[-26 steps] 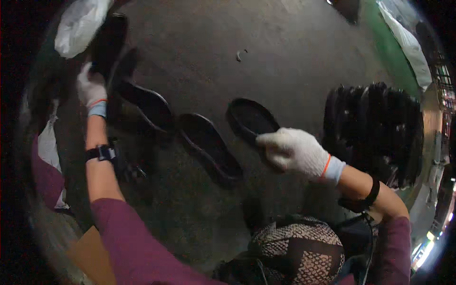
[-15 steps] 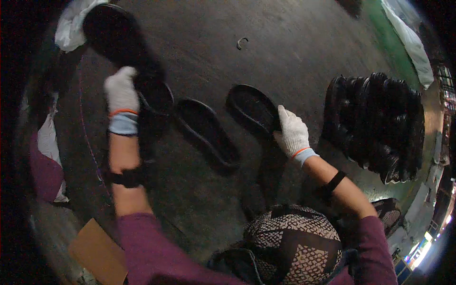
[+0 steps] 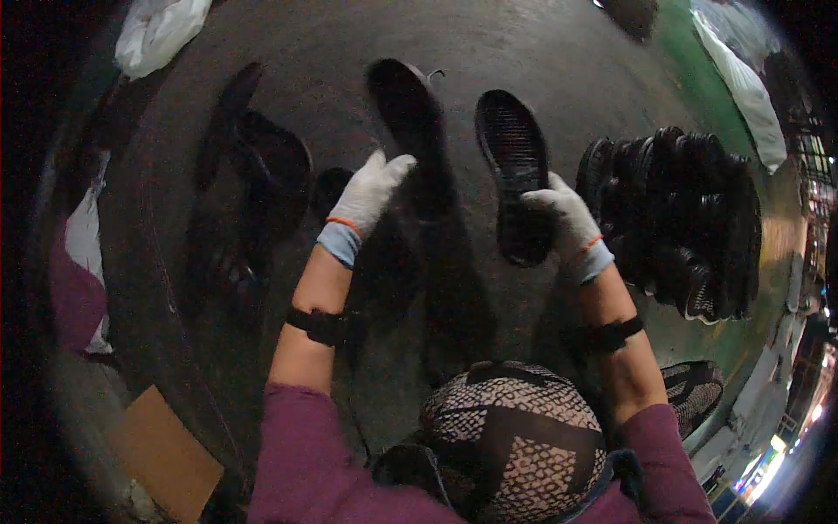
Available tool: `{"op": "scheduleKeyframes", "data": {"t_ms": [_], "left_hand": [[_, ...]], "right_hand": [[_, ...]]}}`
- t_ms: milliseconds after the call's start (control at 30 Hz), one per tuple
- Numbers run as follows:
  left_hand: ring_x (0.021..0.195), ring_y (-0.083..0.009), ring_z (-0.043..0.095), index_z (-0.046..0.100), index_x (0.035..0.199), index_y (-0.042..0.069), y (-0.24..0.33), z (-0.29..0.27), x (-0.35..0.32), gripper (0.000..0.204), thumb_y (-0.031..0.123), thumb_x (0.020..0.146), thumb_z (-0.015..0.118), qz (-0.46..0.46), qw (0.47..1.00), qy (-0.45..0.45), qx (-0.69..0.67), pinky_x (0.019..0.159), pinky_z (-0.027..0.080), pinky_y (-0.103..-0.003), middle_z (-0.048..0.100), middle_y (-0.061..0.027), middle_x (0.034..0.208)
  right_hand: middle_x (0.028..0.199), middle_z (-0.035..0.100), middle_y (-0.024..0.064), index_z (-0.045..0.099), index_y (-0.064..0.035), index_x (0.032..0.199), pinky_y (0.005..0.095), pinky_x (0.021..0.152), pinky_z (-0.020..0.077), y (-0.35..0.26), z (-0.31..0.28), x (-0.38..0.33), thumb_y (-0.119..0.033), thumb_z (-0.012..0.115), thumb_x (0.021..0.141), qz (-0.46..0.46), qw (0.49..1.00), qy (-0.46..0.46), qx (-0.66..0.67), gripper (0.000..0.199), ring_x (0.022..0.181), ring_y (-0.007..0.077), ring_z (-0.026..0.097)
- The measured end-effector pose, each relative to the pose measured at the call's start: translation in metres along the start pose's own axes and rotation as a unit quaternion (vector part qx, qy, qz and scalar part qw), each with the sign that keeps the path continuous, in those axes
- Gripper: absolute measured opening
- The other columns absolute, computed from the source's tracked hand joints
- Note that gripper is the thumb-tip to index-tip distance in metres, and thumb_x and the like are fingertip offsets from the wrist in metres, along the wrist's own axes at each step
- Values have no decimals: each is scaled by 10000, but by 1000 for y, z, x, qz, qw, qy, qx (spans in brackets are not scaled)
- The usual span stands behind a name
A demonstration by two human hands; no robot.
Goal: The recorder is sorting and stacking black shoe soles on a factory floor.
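Note:
My left hand (image 3: 371, 194), in a white knitted glove with an orange-edged cuff, grips a long black shoe sole (image 3: 410, 109) near its lower part, thumb across it. The sole is held up and slightly blurred. To the right, my gloved right hand (image 3: 567, 218) is closed on the edge of another black shoe sole (image 3: 513, 144), whose ribbed face shows. The two soles are side by side and apart. On the dark floor beyond my left hand lie more black soles (image 3: 284, 157), and another sole (image 3: 330, 185) is partly hidden behind that hand.
A packed row of black soles (image 3: 676, 218) stands on the right. Brown cardboard (image 3: 166, 454) lies at the lower left, a white plastic bag (image 3: 161, 35) at the upper left. White sheeting (image 3: 742, 96) runs along the right edge. Patterned cloth (image 3: 524, 428) fills the lower middle.
My left hand has moved right, carrying its sole from the far left toward the middle. My right hand has lifted its sole and swung it right, so the ribbed face shows.

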State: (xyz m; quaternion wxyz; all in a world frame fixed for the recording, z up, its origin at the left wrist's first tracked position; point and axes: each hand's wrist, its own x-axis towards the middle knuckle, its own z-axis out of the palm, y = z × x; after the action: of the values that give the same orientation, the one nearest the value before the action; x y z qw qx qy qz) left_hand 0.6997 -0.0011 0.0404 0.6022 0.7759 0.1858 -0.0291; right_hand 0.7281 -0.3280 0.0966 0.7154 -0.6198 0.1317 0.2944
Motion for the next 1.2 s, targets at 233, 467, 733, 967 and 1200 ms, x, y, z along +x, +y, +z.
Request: {"op": "scheduleKeyframes", "data": {"t_ms": [233, 467, 733, 967, 1200], "left_hand": [[1252, -328, 604, 710, 1259, 127, -14, -154, 95, 415, 109, 881, 538, 30, 853, 187, 486, 1051, 482, -459, 671, -143, 1293], [1276, -261, 588, 708, 1208, 193, -12, -141, 147, 332, 172, 995, 455, 74, 663, 36, 744, 1006, 474, -462, 683, -64, 1270], [1120, -319, 680, 772, 1059, 171, 3, -164, 116, 268, 203, 861, 593, -2, 671, 47, 740, 1048, 422, -456, 739, -135, 1105], [921, -224, 680, 672, 1089, 28, 10, -163, 64, 261, 192, 887, 662, 73, 986, 143, 46, 848, 546, -375, 696, -94, 994], [1015, -191, 628, 704, 1064, -7, 50, 11, -3, 250, 196, 922, 665, 58, 963, 125, -233, 973, 485, -342, 678, -83, 1014]], "right_hand": [[1236, 685, 176, 523, 8, 1415, 358, 847, 607, -56, 25, -53, -438, 666, 968, -53, 917, -205, 338, 647, 1074, 266, 701], [1601, 374, 259, 314, -98, 1612, 564, 907, 578, -60, 46, -67, -602, 613, 964, -120, 834, -322, 432, 874, 1312, 463, 542], [1578, 413, 251, 383, -79, 1583, 534, 984, 548, -41, 27, -69, -565, 581, 995, -47, 835, -287, 466, 788, 1245, 451, 593], [1515, 455, 289, 322, -34, 1601, 511, 1017, 550, -40, 19, -51, -536, 563, 1023, -76, 885, -223, 402, 802, 1273, 409, 596], [1443, 545, 216, 396, 72, 1521, 385, 1130, 449, -58, 106, -40, -238, 792, 897, -459, 883, 85, -57, 801, 1288, 319, 596]]}}
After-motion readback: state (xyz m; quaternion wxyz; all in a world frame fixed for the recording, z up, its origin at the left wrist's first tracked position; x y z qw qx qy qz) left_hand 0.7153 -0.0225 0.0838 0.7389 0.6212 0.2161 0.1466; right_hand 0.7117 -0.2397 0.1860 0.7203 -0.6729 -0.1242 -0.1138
